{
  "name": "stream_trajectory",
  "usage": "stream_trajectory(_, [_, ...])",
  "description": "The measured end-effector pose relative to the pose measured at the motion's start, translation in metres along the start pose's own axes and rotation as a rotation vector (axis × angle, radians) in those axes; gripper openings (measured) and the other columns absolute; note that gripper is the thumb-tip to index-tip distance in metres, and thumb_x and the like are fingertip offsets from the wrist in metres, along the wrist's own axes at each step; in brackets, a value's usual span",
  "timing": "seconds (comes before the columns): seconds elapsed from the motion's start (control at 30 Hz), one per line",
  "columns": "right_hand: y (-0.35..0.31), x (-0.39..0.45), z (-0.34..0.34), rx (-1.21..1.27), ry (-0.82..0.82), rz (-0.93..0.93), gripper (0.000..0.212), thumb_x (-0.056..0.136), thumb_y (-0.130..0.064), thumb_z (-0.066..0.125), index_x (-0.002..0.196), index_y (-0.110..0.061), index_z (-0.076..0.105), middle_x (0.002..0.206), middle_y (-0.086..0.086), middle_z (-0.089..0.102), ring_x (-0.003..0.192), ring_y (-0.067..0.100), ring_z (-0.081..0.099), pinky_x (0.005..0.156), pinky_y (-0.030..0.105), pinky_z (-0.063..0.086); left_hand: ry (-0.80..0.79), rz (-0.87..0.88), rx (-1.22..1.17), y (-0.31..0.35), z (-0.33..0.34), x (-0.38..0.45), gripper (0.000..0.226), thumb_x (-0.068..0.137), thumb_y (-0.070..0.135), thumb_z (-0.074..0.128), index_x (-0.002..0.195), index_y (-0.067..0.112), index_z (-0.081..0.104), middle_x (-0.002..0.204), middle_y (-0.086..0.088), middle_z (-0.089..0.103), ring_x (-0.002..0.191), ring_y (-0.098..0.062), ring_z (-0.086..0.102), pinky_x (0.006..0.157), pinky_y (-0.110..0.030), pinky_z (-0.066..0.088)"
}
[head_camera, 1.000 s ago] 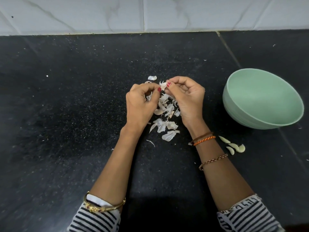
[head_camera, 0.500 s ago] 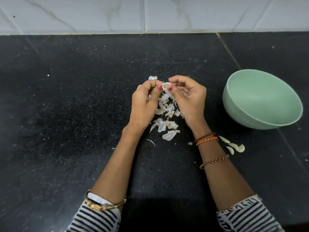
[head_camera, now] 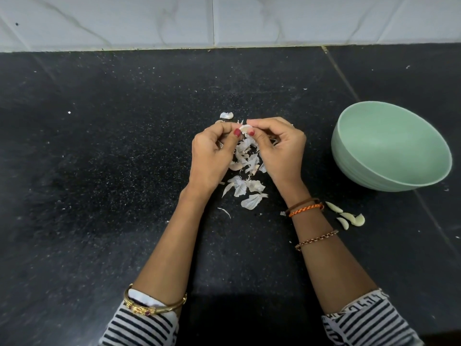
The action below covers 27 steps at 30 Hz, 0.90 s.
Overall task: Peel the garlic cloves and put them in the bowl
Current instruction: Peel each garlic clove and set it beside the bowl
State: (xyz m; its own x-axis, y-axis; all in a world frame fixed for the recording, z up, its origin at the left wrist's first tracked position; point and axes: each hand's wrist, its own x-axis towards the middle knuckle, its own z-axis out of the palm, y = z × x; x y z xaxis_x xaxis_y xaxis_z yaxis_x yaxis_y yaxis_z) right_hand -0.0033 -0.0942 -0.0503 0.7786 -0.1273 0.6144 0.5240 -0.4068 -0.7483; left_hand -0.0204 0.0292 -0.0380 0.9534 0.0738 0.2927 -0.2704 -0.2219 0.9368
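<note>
Over the middle of the black counter, my left hand [head_camera: 212, 156] and my right hand [head_camera: 279, 148] meet fingertip to fingertip and together pinch a small white garlic clove [head_camera: 245, 128]. Both hands have curled fingers and red-painted thumbnails. Beneath and between them lies a heap of papery garlic skins [head_camera: 245, 181]. A pale green bowl [head_camera: 369, 178] stands to the right, tilted toward me, its inside bare. Several peeled cloves [head_camera: 349, 217] lie on the counter just in front of the bowl, beside my right wrist.
The black speckled counter [head_camera: 99, 183] runs back to a white tiled wall [head_camera: 224, 21]. One loose skin [head_camera: 226, 115] lies just behind my hands. Small white flecks are scattered about. A seam [head_camera: 341, 76] in the counter passes left of the bowl.
My two thumbs have closed together on the clove, and the left hand has shifted slightly right toward the right hand. The bowl and peeled cloves have stayed put.
</note>
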Motion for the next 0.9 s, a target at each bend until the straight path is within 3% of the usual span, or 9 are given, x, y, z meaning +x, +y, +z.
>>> stream_trajectory(0.17, [0.002, 0.0, 0.001, -0.207, 0.058, -0.212, 0.007, 0.078, -0.005, 0.071, 0.084, -0.003, 0.073, 0.078, 0.008, 0.069, 0.071, 0.019, 0.065, 0.066, 0.021, 0.05, 0.012, -0.017, -0.046, 0.0, 0.0, 0.0, 0.015, 0.083, 0.017, 0.054, 0.089, 0.023, 0.067, 0.084, -0.022, 0.067, 0.071, -0.041, 0.056, 0.068, -0.049, 0.049])
stream_trajectory(0.3, [-0.001, -0.001, 0.002, -0.353, 0.093, -0.311, 0.003, 0.076, -0.002, 0.072, 0.079, -0.003, 0.072, 0.073, 0.008, 0.067, 0.065, 0.022, 0.061, 0.066, 0.012, 0.037, 0.015, -0.033, -0.102, 0.001, 0.002, -0.001, 0.014, 0.084, 0.015, 0.053, 0.086, 0.018, 0.067, 0.085, -0.025, 0.065, 0.071, -0.028, 0.053, 0.067, -0.051, 0.048])
stream_trajectory(0.43, [-0.007, -0.001, 0.002, -0.391, 0.125, -0.352, 0.014, 0.082, 0.0, 0.061, 0.069, -0.001, 0.067, 0.067, 0.008, 0.064, 0.06, 0.023, 0.057, 0.063, 0.012, 0.033, 0.001, -0.077, -0.188, 0.001, 0.003, -0.002, 0.012, 0.087, 0.011, 0.055, 0.087, 0.012, 0.067, 0.088, -0.029, 0.064, 0.075, -0.026, 0.053, 0.069, -0.038, 0.047])
stream_trajectory(0.57, [-0.011, 0.002, 0.001, -0.361, 0.146, -0.387, 0.025, 0.084, -0.002, 0.051, 0.063, 0.0, 0.065, 0.061, 0.009, 0.059, 0.056, 0.024, 0.053, 0.058, 0.015, 0.033, -0.01, -0.118, -0.259, 0.004, 0.003, -0.003, 0.015, 0.09, 0.001, 0.054, 0.084, 0.008, 0.066, 0.089, -0.01, 0.068, 0.077, -0.009, 0.062, 0.072, -0.019, 0.05])
stream_trajectory(0.7, [-0.008, 0.001, 0.001, -0.38, 0.155, -0.452, 0.025, 0.084, 0.001, 0.05, 0.064, -0.001, 0.065, 0.061, 0.009, 0.058, 0.059, 0.02, 0.049, 0.058, 0.014, 0.031, -0.005, -0.147, -0.313, 0.005, 0.002, -0.003, 0.017, 0.088, -0.002, 0.054, 0.083, 0.007, 0.067, 0.073, 0.009, 0.069, 0.071, 0.0, 0.062, 0.068, -0.015, 0.048])
stream_trajectory(0.8, [-0.005, 0.001, 0.001, -0.333, 0.125, -0.399, 0.015, 0.079, 0.007, 0.06, 0.068, -0.001, 0.066, 0.064, 0.008, 0.059, 0.062, 0.018, 0.05, 0.059, 0.012, 0.032, -0.006, -0.117, -0.294, 0.004, -0.001, -0.002, 0.017, 0.088, -0.001, 0.056, 0.083, 0.011, 0.067, 0.072, 0.012, 0.069, 0.074, -0.001, 0.063, 0.072, -0.015, 0.049])
stream_trajectory(0.9, [-0.008, 0.002, -0.002, -0.024, 0.005, -0.126, 0.011, 0.077, 0.005, 0.066, 0.077, -0.006, 0.068, 0.07, 0.001, 0.063, 0.068, 0.013, 0.058, 0.064, 0.016, 0.045, 0.001, -0.092, -0.301, 0.006, -0.003, -0.002, 0.014, 0.089, 0.002, 0.057, 0.084, 0.011, 0.067, 0.074, 0.01, 0.069, 0.077, -0.003, 0.063, 0.075, -0.016, 0.049])
